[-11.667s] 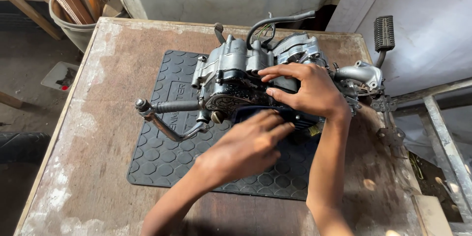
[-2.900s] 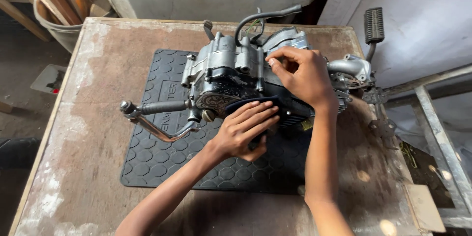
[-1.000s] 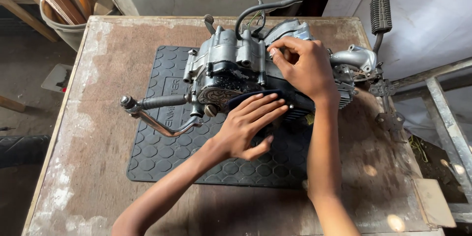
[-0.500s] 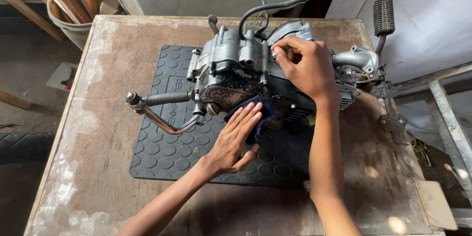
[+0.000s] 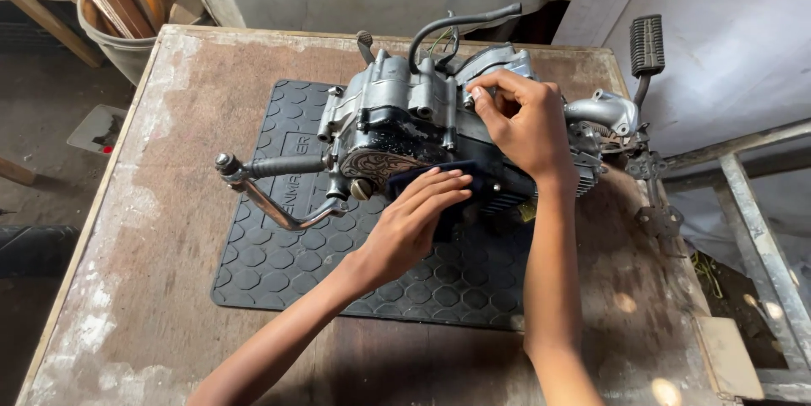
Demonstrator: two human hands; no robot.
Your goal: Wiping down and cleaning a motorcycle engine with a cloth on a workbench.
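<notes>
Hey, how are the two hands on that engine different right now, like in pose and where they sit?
The left hand lies flat, fingers stretched out, pressing a dark cloth against the near side of the engine. The right hand is curled, fingertips gripping the engine's upper part. The left hand sits low, near the black rubber mat; the right hand sits higher and farther back. Both are bare and touch the same engine.

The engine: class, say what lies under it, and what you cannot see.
Under the engine lies a black rubber mat with round studs, on a worn wooden table. The mat directly beneath the engine is hidden, as is what lies under the left hand.
</notes>
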